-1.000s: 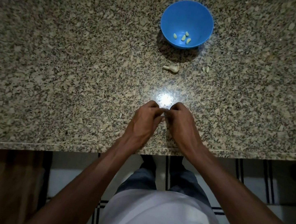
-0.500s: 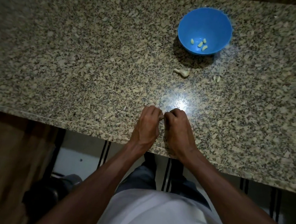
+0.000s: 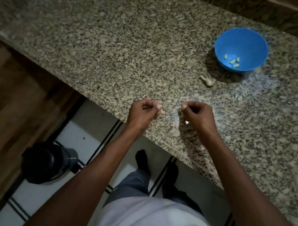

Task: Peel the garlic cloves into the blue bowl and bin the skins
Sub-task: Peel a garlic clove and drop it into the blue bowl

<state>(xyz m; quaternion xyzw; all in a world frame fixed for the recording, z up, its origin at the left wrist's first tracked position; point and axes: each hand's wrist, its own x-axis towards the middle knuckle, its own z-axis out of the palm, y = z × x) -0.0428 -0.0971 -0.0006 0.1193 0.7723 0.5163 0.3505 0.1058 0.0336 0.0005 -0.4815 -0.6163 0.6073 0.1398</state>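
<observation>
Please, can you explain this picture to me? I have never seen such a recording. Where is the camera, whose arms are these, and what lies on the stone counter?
There is no machine here. A person wears one camera on the head, looking down, so the two bare arms are their own. The left hand and the right hand are apart, fingers curled; each seems to pinch something small, but it is too blurred to name. On the speckled granite counter stands a round blue plastic bowl with four pale peeled garlic cloves inside. Beside the bowl lies a pale garlic stem piece. On the floor to the left stands a dark round bin.
</observation>
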